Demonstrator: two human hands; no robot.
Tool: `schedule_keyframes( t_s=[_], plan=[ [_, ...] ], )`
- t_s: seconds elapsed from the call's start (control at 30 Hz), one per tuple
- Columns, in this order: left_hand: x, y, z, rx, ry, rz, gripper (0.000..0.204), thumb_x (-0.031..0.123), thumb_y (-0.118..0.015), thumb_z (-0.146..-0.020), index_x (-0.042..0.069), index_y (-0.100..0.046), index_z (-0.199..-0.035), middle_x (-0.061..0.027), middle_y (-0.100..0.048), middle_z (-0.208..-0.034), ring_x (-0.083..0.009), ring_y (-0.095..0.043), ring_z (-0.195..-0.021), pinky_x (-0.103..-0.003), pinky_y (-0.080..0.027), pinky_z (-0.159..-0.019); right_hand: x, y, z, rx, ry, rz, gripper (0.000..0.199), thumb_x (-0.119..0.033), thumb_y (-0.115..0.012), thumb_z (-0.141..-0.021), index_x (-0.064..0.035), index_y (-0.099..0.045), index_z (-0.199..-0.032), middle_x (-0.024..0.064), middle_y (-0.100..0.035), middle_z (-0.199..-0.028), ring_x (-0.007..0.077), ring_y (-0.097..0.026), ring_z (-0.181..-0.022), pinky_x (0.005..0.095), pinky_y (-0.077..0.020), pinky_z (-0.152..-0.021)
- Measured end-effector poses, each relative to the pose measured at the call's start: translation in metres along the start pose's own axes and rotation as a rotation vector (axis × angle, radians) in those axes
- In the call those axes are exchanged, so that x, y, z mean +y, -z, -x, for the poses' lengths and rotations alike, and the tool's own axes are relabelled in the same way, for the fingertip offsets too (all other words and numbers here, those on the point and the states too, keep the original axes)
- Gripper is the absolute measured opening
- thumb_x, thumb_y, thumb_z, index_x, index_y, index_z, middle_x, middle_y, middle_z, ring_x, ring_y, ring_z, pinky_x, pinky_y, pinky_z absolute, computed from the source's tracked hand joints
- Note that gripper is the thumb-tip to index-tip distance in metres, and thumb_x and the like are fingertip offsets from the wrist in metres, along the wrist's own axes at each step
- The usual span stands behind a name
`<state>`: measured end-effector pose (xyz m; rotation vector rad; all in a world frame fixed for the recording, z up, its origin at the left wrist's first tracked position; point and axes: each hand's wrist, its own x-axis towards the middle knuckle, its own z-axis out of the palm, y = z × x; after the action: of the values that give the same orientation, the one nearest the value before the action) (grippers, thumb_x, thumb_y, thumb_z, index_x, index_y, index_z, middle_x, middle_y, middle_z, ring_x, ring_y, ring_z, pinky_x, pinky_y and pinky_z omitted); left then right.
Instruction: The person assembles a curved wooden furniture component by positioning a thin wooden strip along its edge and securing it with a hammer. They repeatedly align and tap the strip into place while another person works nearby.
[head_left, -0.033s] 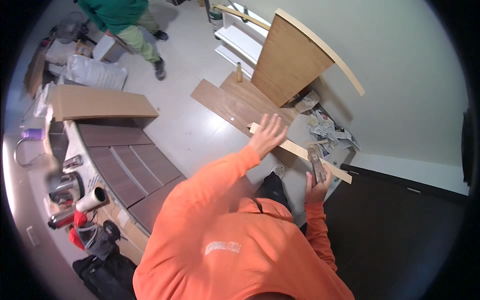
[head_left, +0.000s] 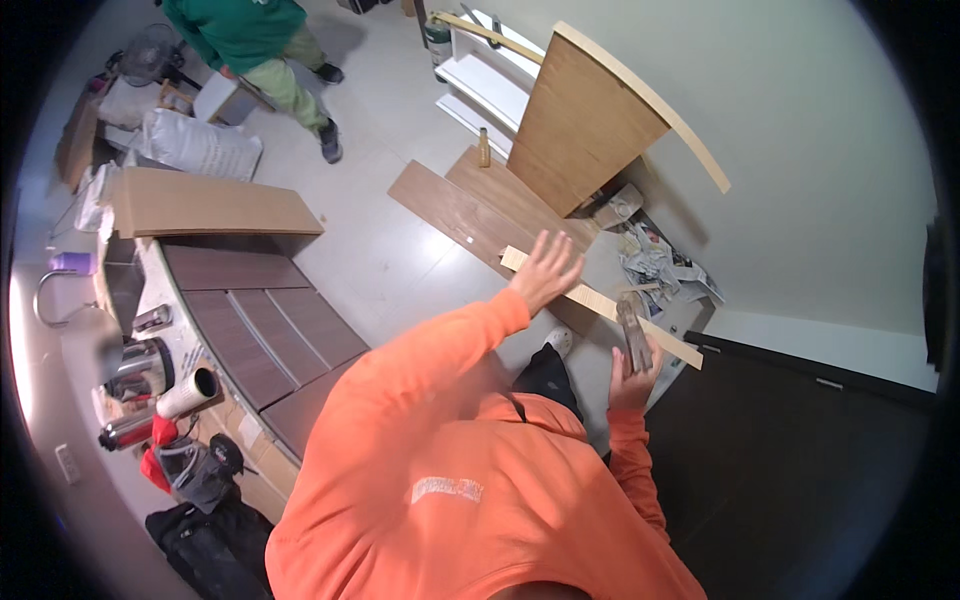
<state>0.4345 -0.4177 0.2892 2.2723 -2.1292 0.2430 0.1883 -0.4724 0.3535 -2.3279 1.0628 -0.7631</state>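
A long pale wooden strip (head_left: 597, 301) runs slantwise in front of me, from beyond my left hand down to the right. My left hand (head_left: 548, 271) lies over its far part, fingers stretched and spread. A worn, brownish oblong block-like tool (head_left: 632, 335), perhaps a wooden hand plane, stands across the strip's nearer part. My right hand (head_left: 635, 378) grips this tool at its near end; some of the fingers are hidden behind it. The tool's underside, where it meets the strip, does not show.
Brown planks (head_left: 455, 208) lie on the floor ahead, with a small bottle (head_left: 484, 148) on them. A brown wooden panel (head_left: 585, 120) leans by the wall, near crumpled paper scraps (head_left: 650, 255). Left is a cluttered counter (head_left: 163, 290); right, a dark surface (head_left: 790, 460). A person in green (head_left: 240, 35) stands far left.
The room's background has shifted slightly rightward and down in the picture. Both hands, the tool and the strip keep nearly the same places.
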Motion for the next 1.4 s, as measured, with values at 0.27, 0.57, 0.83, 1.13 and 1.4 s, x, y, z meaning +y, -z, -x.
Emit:
schedule_keyframes(
  t_s=[0.27,0.57,0.83,1.13,1.4],
  plan=[
    [0.041,-0.029,-0.068,-0.068,-0.170,0.287,0.050,0.018,-0.063,-0.082,0.012,-0.050,-0.130,-0.0188,-0.050,-0.135,-0.0351,-0.052,-0.122,-0.049,-0.044,-0.100,0.058,0.057,0.040,-0.078,0.036,-0.169,0.022,-0.007,-0.070,-0.082,0.0001,-0.060,-0.099,0.0154,-0.061,-0.095,0.0378,-0.063,-0.081,0.0402,-0.0507,-0.069],
    [0.068,-0.017,-0.182,-0.217,-0.190,0.218,0.011,0.015,-0.057,-0.085,0.012,-0.058,-0.096,-0.0074,-0.063,-0.097,-0.0281,-0.067,-0.085,-0.042,-0.056,-0.065,0.235,0.112,0.082,-0.136,-0.408,-0.049,0.030,-0.032,-0.064,-0.088,-0.0043,-0.060,-0.100,0.0196,-0.061,-0.094,0.0432,-0.062,-0.078,0.0472,-0.0510,-0.067],
    [0.153,0.028,-0.275,-0.150,-0.472,0.171,0.069,0.012,-0.048,-0.090,0.033,-0.030,-0.153,-0.0083,-0.061,-0.098,-0.0284,-0.066,-0.084,-0.041,-0.056,-0.068,0.291,0.107,0.123,-0.032,-0.809,-0.043,0.039,-0.032,-0.066,-0.090,0.0046,-0.057,-0.097,0.0257,-0.060,-0.087,0.0463,-0.060,-0.082,0.0521,-0.0459,-0.072],
    [0.210,-0.012,-0.375,-0.113,-0.639,0.215,0.070,0.015,-0.049,-0.093,0.041,-0.023,-0.153,-0.0095,-0.060,-0.099,-0.0295,-0.068,-0.083,-0.040,-0.057,-0.065,0.297,0.074,0.153,0.271,-1.005,-0.026,0.031,-0.026,-0.069,-0.088,0.0026,-0.058,-0.094,0.0156,-0.064,-0.082,0.0283,-0.063,-0.065,0.0385,-0.0496,-0.055],
    [0.293,-0.057,-0.507,-0.193,-0.744,0.275,0.070,0.014,-0.050,-0.095,0.042,-0.024,-0.153,-0.0125,-0.063,-0.104,-0.0320,-0.069,-0.088,-0.043,-0.059,-0.074,0.354,0.109,0.134,0.220,-1.213,-0.088,0.026,-0.023,-0.071,-0.086,-0.0002,-0.058,-0.089,0.0168,-0.065,-0.081,0.0354,-0.064,-0.077,0.0451,-0.0482,-0.070]
  ],
)
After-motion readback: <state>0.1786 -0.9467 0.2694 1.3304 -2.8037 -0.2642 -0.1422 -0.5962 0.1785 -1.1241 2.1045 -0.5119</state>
